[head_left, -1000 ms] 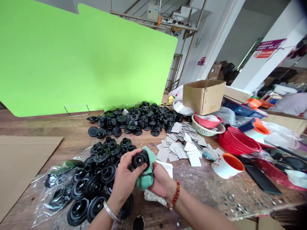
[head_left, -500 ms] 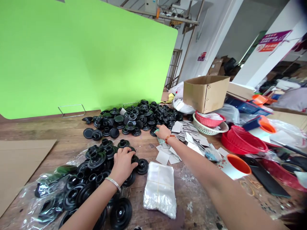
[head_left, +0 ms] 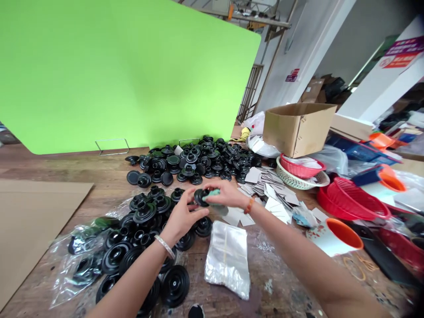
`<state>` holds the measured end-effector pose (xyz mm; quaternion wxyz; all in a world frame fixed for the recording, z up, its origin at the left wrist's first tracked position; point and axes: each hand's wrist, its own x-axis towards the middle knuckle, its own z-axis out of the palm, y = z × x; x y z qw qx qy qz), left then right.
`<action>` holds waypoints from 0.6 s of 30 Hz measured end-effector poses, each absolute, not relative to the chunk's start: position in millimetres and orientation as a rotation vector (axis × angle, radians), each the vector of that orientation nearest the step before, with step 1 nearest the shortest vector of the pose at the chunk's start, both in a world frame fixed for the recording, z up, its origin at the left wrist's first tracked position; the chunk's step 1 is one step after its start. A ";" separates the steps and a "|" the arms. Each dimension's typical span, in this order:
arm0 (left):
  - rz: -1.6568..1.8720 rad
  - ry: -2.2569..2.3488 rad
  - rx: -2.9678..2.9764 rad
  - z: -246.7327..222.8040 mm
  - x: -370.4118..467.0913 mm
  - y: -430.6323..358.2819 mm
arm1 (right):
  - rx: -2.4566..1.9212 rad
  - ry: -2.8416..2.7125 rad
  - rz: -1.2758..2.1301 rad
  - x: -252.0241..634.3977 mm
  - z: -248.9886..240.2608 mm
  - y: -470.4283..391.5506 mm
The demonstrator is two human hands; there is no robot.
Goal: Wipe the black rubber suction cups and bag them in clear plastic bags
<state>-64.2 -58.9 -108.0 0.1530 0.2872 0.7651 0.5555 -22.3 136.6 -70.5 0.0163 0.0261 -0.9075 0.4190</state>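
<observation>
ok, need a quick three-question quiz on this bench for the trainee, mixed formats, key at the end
1. True or false: the open side of the cardboard box faces down.
2. Multiple choice: what does the right hand hold against the black part?
A) a rubber band
B) a green cloth
C) a white card
3. Fill in the blank: the small red basket rests in a ____ basket.

Key: 1. False; 2. B; 3. white
</observation>
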 end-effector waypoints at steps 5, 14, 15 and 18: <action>1.711 2.017 0.795 -102.9 -40.1 -71.1 | -0.062 -2.404 1.724 13.4 -55.7 115.7; 1.806 2.604 1.029 -98.3 6.3 -74.4 | -0.362 -1.646 2.726 44.7 -86.4 39.4; 1.780 2.666 1.035 -98.4 8.5 -73.9 | -0.381 -1.603 2.731 47.1 -87.1 36.3; 1.739 2.691 1.011 -97.6 8.9 -76.8 | -0.381 -1.714 2.500 51.4 -86.5 40.4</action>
